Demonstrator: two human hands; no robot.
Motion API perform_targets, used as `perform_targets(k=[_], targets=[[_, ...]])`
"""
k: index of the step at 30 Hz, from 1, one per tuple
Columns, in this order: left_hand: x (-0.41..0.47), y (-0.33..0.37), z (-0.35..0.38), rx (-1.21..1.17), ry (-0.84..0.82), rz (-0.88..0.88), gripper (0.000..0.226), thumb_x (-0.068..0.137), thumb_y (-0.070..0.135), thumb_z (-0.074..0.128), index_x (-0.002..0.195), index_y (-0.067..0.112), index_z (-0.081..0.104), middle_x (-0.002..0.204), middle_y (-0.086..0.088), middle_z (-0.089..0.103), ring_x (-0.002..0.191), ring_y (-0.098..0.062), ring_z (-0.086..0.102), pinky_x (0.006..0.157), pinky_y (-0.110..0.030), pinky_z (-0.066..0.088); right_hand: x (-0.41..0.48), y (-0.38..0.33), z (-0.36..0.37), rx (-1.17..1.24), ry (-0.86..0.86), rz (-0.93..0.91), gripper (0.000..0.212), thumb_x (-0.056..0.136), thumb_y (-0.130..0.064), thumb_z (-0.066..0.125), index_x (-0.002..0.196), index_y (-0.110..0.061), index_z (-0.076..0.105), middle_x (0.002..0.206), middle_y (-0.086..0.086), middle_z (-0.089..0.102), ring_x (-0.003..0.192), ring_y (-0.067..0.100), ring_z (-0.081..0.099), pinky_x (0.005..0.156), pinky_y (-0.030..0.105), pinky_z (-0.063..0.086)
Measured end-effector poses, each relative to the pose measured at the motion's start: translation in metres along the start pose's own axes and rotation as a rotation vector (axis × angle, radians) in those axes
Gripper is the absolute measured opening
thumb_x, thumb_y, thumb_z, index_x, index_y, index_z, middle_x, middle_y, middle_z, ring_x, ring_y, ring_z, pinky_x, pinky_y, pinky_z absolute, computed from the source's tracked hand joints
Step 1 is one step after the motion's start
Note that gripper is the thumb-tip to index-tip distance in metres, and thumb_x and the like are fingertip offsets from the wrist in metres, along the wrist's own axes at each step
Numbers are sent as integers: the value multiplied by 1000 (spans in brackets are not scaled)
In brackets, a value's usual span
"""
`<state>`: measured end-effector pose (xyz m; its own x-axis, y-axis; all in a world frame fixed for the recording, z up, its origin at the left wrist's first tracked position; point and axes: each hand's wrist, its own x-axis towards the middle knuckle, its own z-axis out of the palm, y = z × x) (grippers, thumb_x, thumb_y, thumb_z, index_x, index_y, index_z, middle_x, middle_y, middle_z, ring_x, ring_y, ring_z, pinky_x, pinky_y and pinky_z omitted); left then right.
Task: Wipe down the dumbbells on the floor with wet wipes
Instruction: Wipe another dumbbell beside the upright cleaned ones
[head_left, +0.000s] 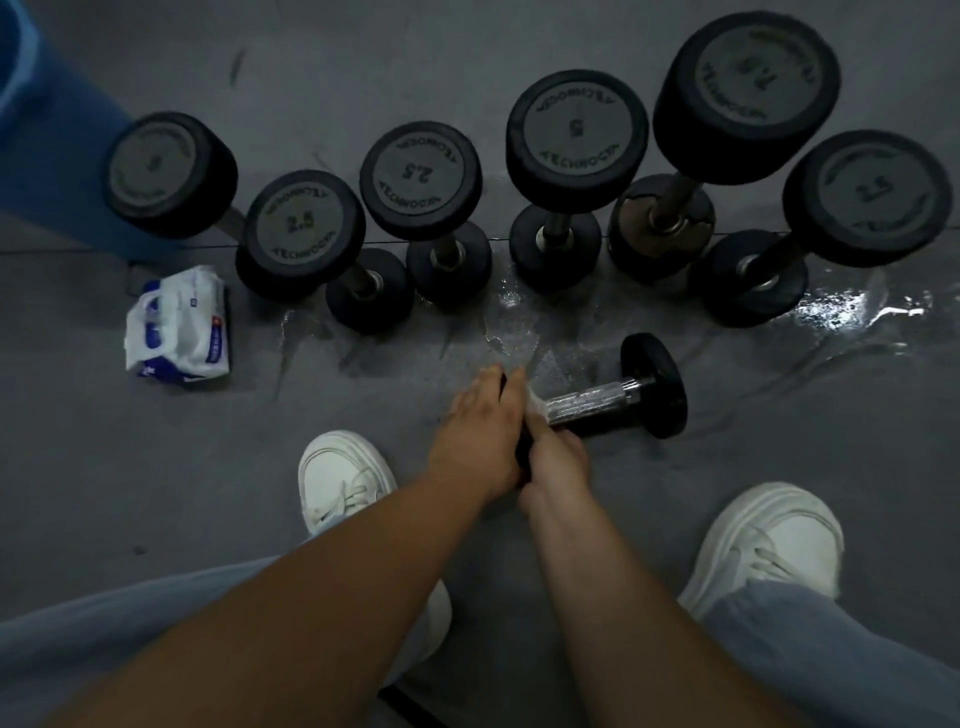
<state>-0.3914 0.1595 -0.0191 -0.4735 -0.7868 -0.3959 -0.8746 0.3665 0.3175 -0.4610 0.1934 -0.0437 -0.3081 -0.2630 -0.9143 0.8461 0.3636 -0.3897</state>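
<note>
Dumbbell (597, 402) lies on the wet floor (249, 467), near the upright row (576, 135). Left hand (483, 431) drapes over its near head (grip unclear). Right hand (553, 457) curls round the handle, wipe (535, 401) peeking out. Wipes pack (179, 325) far left.

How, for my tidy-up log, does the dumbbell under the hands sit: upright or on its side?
On its side: the dumbbell lies flat on the floor, handle level, left hand and right hand holding one end.

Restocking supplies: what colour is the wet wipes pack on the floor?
The wet wipes pack is white with blue markings, head view.
</note>
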Motion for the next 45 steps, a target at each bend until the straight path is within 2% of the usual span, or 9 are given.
perform_targets(k=[7,12,18,22,25,31,37,41,45], targets=[[0,1,-2,-14,-38,-15,95,75,31,74,151,16,18,155,-10,19,141,-29,29,116,-37,25,9,-9,7,14,-18,37,35,83,-13,74,111,0,58,99,21,69,73,28,69,53,33,57],[-1,1,-2,-40,-32,-17,101,70,39,78,150,18,21,151,-9,24,135,-29,37,113,-40,32,4,10,-14,-8,-20,-4,38,85,-12,71,119,1,59,104,20,70,85,27,70,61,28,57],[1,-1,-5,-39,-59,-13,102,70,39,76,151,18,18,151,-9,24,134,-29,39,113,-39,31,14,-7,5,-19,-32,-3,26,82,-14,75,100,-6,59,93,19,70,75,29,70,58,34,57],[4,-3,-9,-59,-84,-10,110,65,43,79,152,18,17,150,-8,25,133,-29,39,113,-38,30,15,9,-22,-74,-28,-63,44,83,-7,71,123,0,55,107,20,68,83,23,68,67,30,56],[9,-9,-13,-80,-101,-2,114,60,44,80,152,19,18,149,-5,29,131,-28,42,112,-39,34,14,11,-26,-5,-182,-1,45,85,-9,69,126,-2,53,111,19,68,93,25,68,70,32,56],[10,-12,-20,-198,-134,-19,111,61,37,84,151,20,22,149,-1,34,132,-23,43,109,-31,34,15,-8,-4,-22,-186,0,22,85,-7,70,106,-4,63,95,18,72,85,30,70,82,44,56],[8,-22,-23,-422,-342,-92,120,59,37,93,153,21,19,145,-2,42,120,-10,44,96,-16,33,8,8,-27,-5,-81,-42,26,86,-8,68,111,-1,63,94,17,72,74,22,69,59,28,57],[0,-25,-22,-496,-188,-122,116,66,33,89,155,20,16,156,-5,30,139,-14,33,108,-17,27,10,14,-28,2,-39,-63,35,84,-6,71,116,-3,60,108,20,69,91,29,68,83,42,57],[-14,-10,-5,-290,-125,-98,129,66,44,84,156,14,-2,165,-4,-4,151,-19,5,122,-36,16,10,7,-19,-1,-110,-66,33,82,-16,75,110,-4,62,105,16,71,93,26,69,82,37,57]])
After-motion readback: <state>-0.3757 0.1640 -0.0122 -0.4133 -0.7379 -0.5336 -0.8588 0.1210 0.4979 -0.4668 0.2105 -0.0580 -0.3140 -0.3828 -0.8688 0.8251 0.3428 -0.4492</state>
